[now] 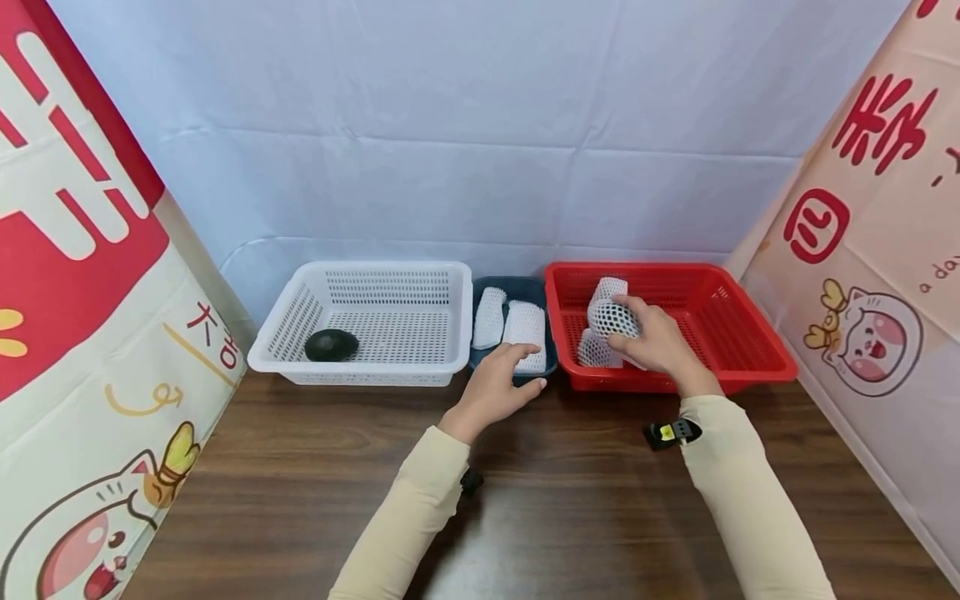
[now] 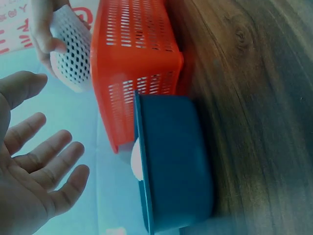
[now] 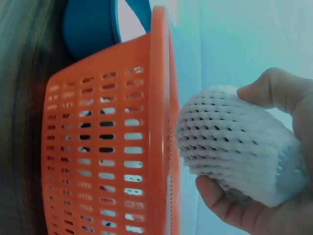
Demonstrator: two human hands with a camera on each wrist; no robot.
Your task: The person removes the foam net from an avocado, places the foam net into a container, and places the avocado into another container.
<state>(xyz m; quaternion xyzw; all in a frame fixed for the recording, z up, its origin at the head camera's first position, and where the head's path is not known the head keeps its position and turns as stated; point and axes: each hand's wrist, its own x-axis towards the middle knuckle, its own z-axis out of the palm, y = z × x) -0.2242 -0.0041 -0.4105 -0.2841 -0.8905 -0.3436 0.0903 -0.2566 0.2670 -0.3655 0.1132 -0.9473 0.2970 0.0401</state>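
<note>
My right hand [image 1: 656, 337] holds a rounded fruit in a white foam net [image 3: 234, 142] above the red basket [image 1: 735, 367]. Something dark shows through the mesh; its kind is hidden. Thumb and fingers lie on opposite sides of it in the right wrist view. Other white foam nets [image 1: 597, 350] lie in that basket beneath the hand. My left hand [image 1: 497, 390] is at the front of the dark blue basket [image 2: 176, 166], its fingers spread and nothing in them. Two white foam nets [image 1: 525, 325] lie inside the blue basket; whether they contain anything is hidden.
A white basket [image 1: 360, 377] stands at the left with a dark avocado [image 1: 332, 345] lying in it. The three baskets form a row at the back of the brown wooden table [image 1: 585, 500], before a pale cloth backdrop [image 1: 450, 125]. Printed cloths hang at both sides.
</note>
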